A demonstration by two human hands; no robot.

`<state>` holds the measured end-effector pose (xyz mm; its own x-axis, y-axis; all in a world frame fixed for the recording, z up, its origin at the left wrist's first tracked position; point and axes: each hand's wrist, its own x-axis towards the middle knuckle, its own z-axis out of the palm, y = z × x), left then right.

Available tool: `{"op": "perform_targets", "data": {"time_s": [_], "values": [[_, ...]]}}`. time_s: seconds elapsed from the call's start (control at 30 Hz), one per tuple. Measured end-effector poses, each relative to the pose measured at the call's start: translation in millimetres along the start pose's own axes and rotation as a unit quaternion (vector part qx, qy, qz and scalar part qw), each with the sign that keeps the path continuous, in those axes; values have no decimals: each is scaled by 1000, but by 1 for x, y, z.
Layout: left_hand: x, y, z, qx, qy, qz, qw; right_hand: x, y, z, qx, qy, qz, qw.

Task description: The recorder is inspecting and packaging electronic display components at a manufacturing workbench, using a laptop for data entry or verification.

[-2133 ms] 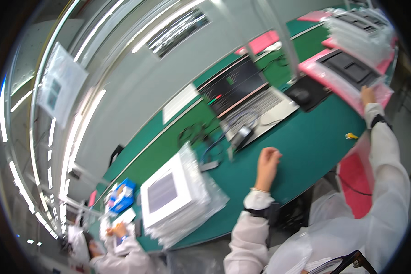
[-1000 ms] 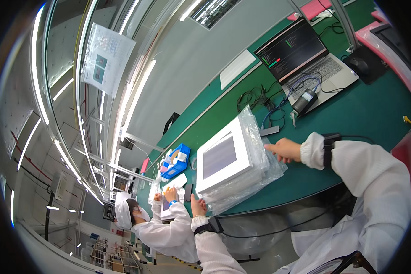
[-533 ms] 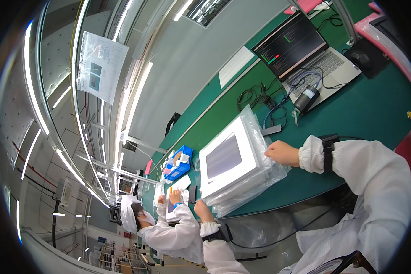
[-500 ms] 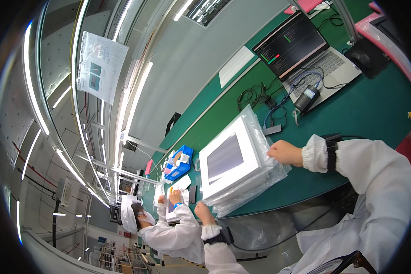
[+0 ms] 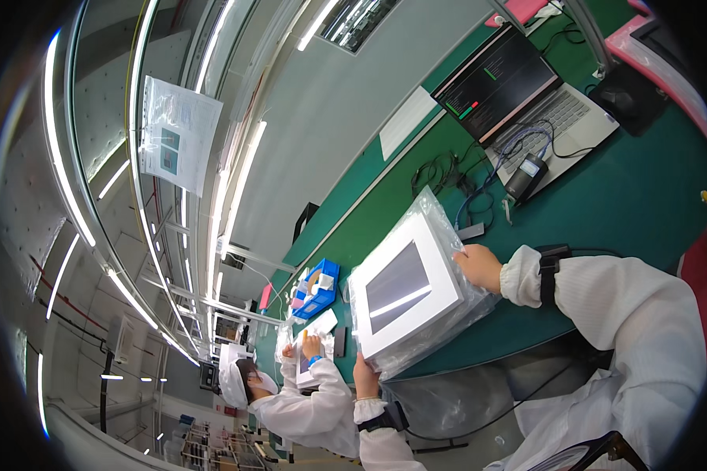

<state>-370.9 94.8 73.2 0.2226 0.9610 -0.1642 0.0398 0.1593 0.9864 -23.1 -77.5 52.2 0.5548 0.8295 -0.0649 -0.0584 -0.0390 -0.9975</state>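
Note:
A white-framed display panel (image 5: 448, 284) with a dark, reflective screen (image 5: 398, 289) lies over clear plastic wrapping (image 5: 470, 311) on the bench before me. My right hand (image 5: 479, 268) is closed on its right edge, with the thumb on the front frame. At the near left corner, my left hand (image 5: 365, 377) grips the frame's edge, its fingers partly hidden by the panel. Both of my wrists wear black straps over white sleeves.
An open laptop (image 5: 554, 118) stands at the back right, with a black handheld device (image 5: 526, 179) and loose cables beside it. To the left are a blue bin (image 5: 316, 289) of small items and a co-worker (image 5: 302, 408) in white, handling another panel. The green bench (image 5: 605, 212) runs underneath.
My left hand has come up to the panel's near corner and taken hold of it. My right hand has closed onto the right edge. The panel's tilt has changed, and a light reflection crosses its screen.

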Motion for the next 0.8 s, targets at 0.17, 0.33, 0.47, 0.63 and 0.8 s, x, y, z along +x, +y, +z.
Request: {"op": "perform_targets", "data": {"time_s": [0.17, 0.33, 0.47, 0.63, 0.8], "values": [[8, -17, -30, 196, 19, 198, 960, -12, -5, 23, -65, 135, -171, 974], [-44, -23, 21, 107, -3, 275, 955, -30, -7, 5, -23, 162, -224, 961], [-95, -24, 44, 130, 16, 289, 948, -80, -20, -42, 1, 100, -213, 972], [-183, -33, 112, 220, 45, 392, 892, -163, 8, -133, -101, 192, -313, 925], [-228, -74, 192, 211, -49, 427, 878, -251, 3, -218, -181, 259, -235, 919]]}}
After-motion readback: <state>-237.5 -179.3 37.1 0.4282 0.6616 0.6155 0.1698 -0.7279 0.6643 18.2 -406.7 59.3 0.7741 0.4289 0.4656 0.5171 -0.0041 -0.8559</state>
